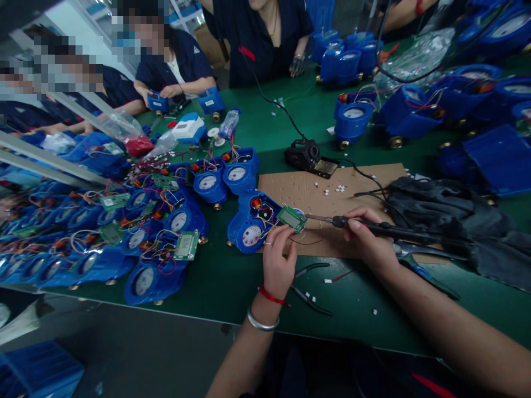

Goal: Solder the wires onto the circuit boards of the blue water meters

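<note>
My left hand (280,257) pinches a small green circuit board (291,219) with a grey display by its lower edge. The board sits at the right side of an open blue water meter (244,224), whose round dial and wired inner parts face up. In my right hand (371,240) is a soldering iron (338,221), gripped like a pen. Its thin tip points left and reaches the board's right edge; whether it touches cannot be made out. Under the iron lies a sheet of brown cardboard (282,188).
Rows of open blue meters (143,281) with wires and boards fill the left. A soldering stand (305,155) is behind the cardboard. Pliers (431,276) and a dark cloth (440,215) lie at right. More meters (352,116) stand behind; co-workers sit across the green table (265,127).
</note>
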`<action>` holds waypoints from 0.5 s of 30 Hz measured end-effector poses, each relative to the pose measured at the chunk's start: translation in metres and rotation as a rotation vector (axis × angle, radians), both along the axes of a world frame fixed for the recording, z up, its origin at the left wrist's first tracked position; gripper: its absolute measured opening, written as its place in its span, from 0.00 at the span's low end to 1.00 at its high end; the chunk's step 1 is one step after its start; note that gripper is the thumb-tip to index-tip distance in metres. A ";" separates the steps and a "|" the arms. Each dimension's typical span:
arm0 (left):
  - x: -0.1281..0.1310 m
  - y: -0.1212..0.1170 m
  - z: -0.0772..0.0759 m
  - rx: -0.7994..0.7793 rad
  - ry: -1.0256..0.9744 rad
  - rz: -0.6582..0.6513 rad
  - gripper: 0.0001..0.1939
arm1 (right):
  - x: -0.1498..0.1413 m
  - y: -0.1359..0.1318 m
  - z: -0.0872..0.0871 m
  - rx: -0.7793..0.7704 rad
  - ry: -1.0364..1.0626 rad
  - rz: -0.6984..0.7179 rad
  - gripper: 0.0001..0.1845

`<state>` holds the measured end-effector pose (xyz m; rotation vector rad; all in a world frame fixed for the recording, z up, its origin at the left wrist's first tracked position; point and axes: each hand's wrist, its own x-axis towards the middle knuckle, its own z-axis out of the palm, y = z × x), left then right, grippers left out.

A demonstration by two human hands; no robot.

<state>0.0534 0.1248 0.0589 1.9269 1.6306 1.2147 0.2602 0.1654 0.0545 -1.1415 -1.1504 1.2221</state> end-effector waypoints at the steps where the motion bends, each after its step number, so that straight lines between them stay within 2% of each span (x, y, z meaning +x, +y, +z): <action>1: 0.000 -0.001 0.000 -0.009 0.015 -0.017 0.13 | 0.000 0.000 -0.001 0.000 0.008 -0.005 0.10; 5: 0.001 -0.005 -0.001 -0.034 0.043 -0.051 0.08 | 0.001 0.002 -0.002 0.004 0.036 -0.028 0.10; 10: 0.003 -0.007 -0.003 -0.020 -0.002 -0.030 0.02 | 0.002 0.004 -0.003 0.007 0.084 -0.035 0.09; 15: 0.002 -0.005 -0.003 0.012 -0.123 0.012 0.05 | 0.003 0.004 -0.004 0.029 0.118 -0.042 0.08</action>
